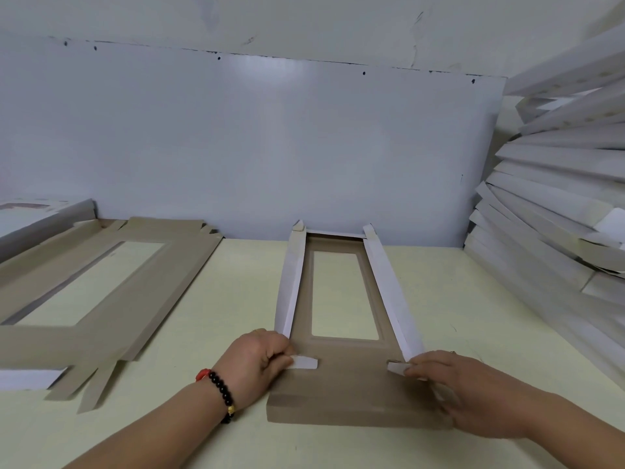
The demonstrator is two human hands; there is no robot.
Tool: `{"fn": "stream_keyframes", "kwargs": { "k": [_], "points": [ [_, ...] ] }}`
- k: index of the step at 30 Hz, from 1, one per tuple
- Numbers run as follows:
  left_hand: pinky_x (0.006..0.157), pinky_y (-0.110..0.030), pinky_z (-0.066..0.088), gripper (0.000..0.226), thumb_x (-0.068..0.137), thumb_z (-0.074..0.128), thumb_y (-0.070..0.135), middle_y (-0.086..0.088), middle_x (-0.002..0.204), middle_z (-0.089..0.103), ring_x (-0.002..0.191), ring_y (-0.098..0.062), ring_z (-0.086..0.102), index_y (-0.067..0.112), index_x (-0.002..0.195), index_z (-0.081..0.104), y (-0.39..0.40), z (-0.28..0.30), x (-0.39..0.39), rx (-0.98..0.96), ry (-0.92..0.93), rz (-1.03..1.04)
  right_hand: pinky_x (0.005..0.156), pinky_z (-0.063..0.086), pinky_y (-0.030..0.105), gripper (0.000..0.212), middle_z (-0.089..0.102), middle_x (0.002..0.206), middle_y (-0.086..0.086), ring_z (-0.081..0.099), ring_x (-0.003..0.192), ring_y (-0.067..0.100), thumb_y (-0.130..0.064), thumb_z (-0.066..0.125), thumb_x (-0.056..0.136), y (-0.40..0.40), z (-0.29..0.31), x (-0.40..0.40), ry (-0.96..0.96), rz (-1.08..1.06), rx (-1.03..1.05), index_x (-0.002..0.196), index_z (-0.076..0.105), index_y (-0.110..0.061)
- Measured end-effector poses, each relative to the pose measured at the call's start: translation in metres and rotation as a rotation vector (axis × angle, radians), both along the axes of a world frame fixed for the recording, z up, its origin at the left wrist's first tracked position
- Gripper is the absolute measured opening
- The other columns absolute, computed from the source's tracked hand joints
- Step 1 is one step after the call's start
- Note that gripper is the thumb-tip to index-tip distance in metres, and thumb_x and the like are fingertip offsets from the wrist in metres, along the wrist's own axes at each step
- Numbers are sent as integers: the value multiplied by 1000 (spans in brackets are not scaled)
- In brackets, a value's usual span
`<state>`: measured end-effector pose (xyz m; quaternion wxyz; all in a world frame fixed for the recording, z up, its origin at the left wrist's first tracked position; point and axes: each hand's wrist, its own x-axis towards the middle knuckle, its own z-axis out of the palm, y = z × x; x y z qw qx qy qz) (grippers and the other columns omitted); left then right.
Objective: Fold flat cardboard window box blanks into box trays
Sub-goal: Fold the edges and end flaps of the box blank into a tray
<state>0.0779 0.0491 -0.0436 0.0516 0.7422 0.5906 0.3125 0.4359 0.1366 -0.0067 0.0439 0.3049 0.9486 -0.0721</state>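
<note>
A brown cardboard window box blank point(351, 387) lies lengthwise on the pale table in front of me, its rectangular window cut-out in the middle. Both long side walls stand folded up, white faces showing. My left hand point(260, 363) pinches the small white corner tab at the near end of the left wall. At the near end of the right wall my right hand point(463, 387) pinches the matching tab. The near end flap lies flat toward me. A beaded bracelet is on my left wrist.
A stack of flat brown blanks point(101, 289) lies on the table at the left. Folded white trays point(554, 211) are piled high along the right side. A grey-white wall panel point(253, 147) closes off the back of the table point(216, 292).
</note>
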Motion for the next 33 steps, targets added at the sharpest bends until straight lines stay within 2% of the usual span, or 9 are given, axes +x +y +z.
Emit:
{"fn": "stream_keyframes", "kwargs": {
  "k": [4, 8, 11, 18, 21, 24, 26, 29, 33],
  "points": [
    [73, -7, 36, 8, 92, 61, 23, 13, 84, 65, 82, -5, 54, 21, 90, 68, 2, -2, -1, -8, 23, -13, 104, 25, 9, 63, 29, 131, -37, 31, 127, -11, -22, 46, 78, -2, 4, -3, 17, 13, -20, 127, 29, -59],
    [68, -7, 34, 3, 92, 59, 24, 15, 82, 59, 76, 0, 50, 26, 92, 58, 2, -3, 1, -38, 36, 6, 105, 26, 11, 61, 29, 134, -35, 31, 127, -13, -27, 48, 77, -5, 8, -3, 14, 38, -40, 126, 29, -59],
    [66, -8, 33, 19, 92, 55, 21, 16, 82, 51, 74, 2, 45, 36, 91, 43, 1, 0, -1, -100, 50, -19, 105, 26, 11, 59, 26, 136, -35, 29, 127, -13, -33, 49, 81, -9, 10, -2, 9, 54, -33, 126, 26, -62],
    [89, -20, 42, 39, 90, 40, 2, 5, 112, 63, 100, -12, 54, 23, 115, 63, -5, 4, -7, -176, 135, -130, 107, 27, 15, 69, 18, 148, -37, 28, 132, -9, -29, 34, 80, -11, 4, 6, 61, 75, -19, 140, 20, -60],
    [106, -14, 29, 73, 78, 33, -7, 16, 147, 34, 125, -9, 39, 22, 144, 41, -6, 9, -6, -289, 242, -182, 103, 31, 16, 58, 32, 144, -35, 38, 124, -7, -24, 35, 98, -8, -5, 3, 148, 49, 4, 141, 23, -59],
    [108, -15, 28, 83, 75, 41, 5, 24, 152, 15, 127, -8, 33, 25, 153, 17, -10, 15, -6, -380, 275, -222, 91, 41, 20, 51, 51, 133, -28, 49, 102, -5, -21, 36, 100, -6, -13, 2, 283, -6, -9, 139, 34, -54],
    [98, -21, 41, 80, 74, 48, 15, 34, 137, 33, 113, -3, 40, 34, 146, 19, -14, 18, -5, -406, 201, -234, 87, 45, 25, 42, 60, 119, -23, 53, 95, 0, -28, 35, 100, -6, -15, 1, 360, -66, -9, 132, 43, -56],
    [90, -15, 43, 59, 88, 57, 30, 19, 116, 47, 106, -2, 48, 38, 138, 26, -13, 18, -1, -392, 62, -144, 79, 45, 22, 36, 61, 97, -23, 56, 89, 2, -32, 36, 101, -6, -16, -3, 404, -170, -30, 109, 51, -64],
    [71, -7, 37, 13, 101, 42, 30, 12, 100, 60, 84, 2, 53, 34, 112, 37, -6, 19, 3, -306, -71, -30, 61, 38, 18, 14, 58, 73, -9, 53, 70, 3, -39, 33, 100, -6, -18, -7, 421, -275, -56, 96, 46, -38]
  ]
}}
